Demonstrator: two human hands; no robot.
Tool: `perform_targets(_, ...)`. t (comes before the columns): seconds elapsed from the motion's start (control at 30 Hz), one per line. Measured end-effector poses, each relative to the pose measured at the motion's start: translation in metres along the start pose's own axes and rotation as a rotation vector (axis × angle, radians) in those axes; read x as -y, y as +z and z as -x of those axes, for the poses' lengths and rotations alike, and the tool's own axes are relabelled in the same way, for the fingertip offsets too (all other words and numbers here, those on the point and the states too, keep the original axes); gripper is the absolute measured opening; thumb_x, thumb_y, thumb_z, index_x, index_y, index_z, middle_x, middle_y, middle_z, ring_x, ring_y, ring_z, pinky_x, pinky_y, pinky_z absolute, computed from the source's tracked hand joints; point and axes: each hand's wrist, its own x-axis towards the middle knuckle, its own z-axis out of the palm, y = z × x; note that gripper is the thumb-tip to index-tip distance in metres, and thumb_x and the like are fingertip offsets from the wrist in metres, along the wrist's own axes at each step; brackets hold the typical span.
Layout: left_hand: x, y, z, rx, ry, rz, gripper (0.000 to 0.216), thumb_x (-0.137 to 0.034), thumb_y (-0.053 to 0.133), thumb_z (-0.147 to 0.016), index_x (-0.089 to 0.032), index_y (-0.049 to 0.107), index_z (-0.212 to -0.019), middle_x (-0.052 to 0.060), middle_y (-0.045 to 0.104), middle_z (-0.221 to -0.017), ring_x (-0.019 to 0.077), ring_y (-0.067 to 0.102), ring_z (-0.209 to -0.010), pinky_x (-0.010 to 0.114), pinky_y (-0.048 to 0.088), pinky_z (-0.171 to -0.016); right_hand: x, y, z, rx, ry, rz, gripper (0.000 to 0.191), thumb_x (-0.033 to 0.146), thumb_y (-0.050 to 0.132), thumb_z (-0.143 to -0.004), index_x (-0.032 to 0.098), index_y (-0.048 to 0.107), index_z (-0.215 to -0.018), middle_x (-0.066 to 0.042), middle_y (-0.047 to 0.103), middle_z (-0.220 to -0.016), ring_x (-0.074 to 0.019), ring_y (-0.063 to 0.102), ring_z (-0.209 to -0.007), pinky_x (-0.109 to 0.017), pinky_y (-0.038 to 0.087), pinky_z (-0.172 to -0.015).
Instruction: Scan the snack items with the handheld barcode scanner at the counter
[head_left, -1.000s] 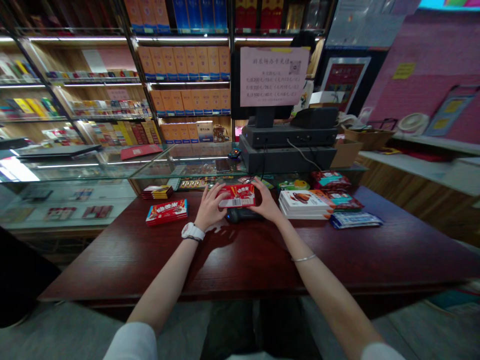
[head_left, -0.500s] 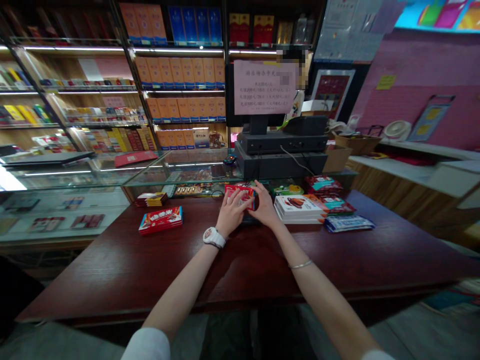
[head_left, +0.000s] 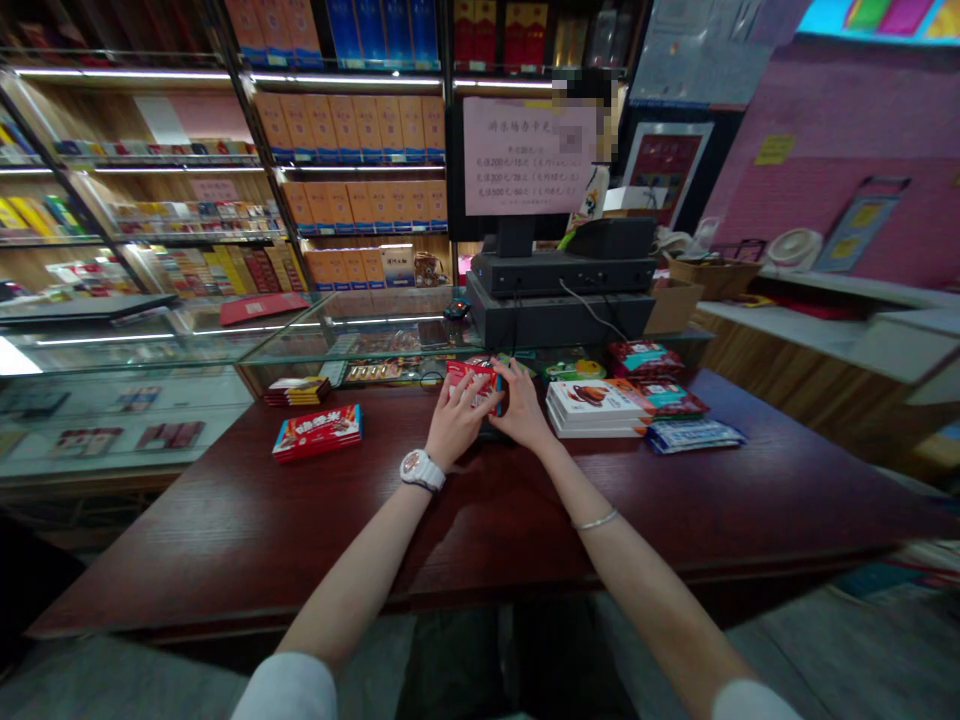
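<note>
Both my hands hold a small red snack box (head_left: 474, 378) just above the dark red wooden table (head_left: 525, 510), close to its far edge. My left hand (head_left: 454, 420), with a white watch on the wrist, covers the box's near face with curled fingers. My right hand (head_left: 521, 405), with a thin bracelet on the wrist, grips the box's right end. A dark object lies on the table under the hands, mostly hidden.
A red box (head_left: 318, 432) lies left of my hands, and a darker stack (head_left: 297, 390) sits behind it. White boxes (head_left: 596, 405) and flat packets (head_left: 694, 434) lie to the right. A till with a paper sign (head_left: 559, 280) stands on the glass counter (head_left: 360, 335). Shelves of cartons fill the back.
The red box was held flat with its label towards me; both hands have since turned it and closed in around it. The view has shifted slightly.
</note>
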Motion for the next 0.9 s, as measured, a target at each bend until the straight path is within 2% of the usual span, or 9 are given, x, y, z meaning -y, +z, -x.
perform_targets(0.2, 0.0030, -0.0038, 0.0022, -0.025, 0.005, 0.031, 0.053, -0.013, 0.050, -0.090, -0.037, 0.055, -0.137, 0.004, 0.049, -0.150, 0.0263, 0.040, -0.143, 0.059, 0.016, -0.124, 0.0029, 0.0003, -0.0007, 0.005, -0.012, -0.061, 0.080, 0.018, 0.058, -0.073, 0.025, 0.029, -0.147, -0.010, 0.045, -0.151, -0.0278, 0.020, -0.152, -0.061, 0.017, -0.121)
perform_targets(0.5, 0.0022, -0.0048, 0.0034, -0.046, 0.008, 0.071, 0.050, -0.011, 0.049, -0.089, -0.032, 0.059, -0.133, 0.004, 0.051, -0.149, 0.0244, 0.042, -0.142, 0.058, 0.018, -0.124, 0.0022, -0.0002, -0.0014, -0.007, -0.041, -0.037, 0.081, 0.020, 0.060, -0.071, 0.023, 0.032, -0.147, -0.011, 0.047, -0.146, -0.0310, 0.030, -0.147, -0.059, 0.022, -0.120)
perform_targets(0.73, -0.0007, -0.0093, 0.0023, -0.094, -0.053, 0.073, 0.029, -0.023, 0.053, -0.092, -0.027, 0.068, -0.116, 0.006, 0.063, -0.136, 0.0252, 0.052, -0.133, 0.057, 0.019, -0.124, 0.0067, -0.0031, -0.0011, 0.049, -0.058, 0.098, 0.082, 0.017, 0.056, -0.073, 0.028, 0.033, -0.151, -0.010, 0.044, -0.142, -0.0315, 0.029, -0.147, -0.057, 0.018, -0.122)
perform_targets(0.9, -0.0016, -0.0076, 0.0027, -0.131, -0.122, 0.057, 0.019, -0.028, 0.055, -0.093, -0.026, 0.070, -0.105, 0.005, 0.066, -0.133, 0.0255, 0.056, -0.128, 0.060, 0.017, -0.124, 0.0091, 0.0035, 0.0019, 0.007, -0.095, 0.203, 0.079, 0.015, 0.056, -0.075, 0.025, 0.035, -0.149, -0.013, 0.045, -0.140, -0.0286, 0.039, -0.141, -0.056, 0.019, -0.123)
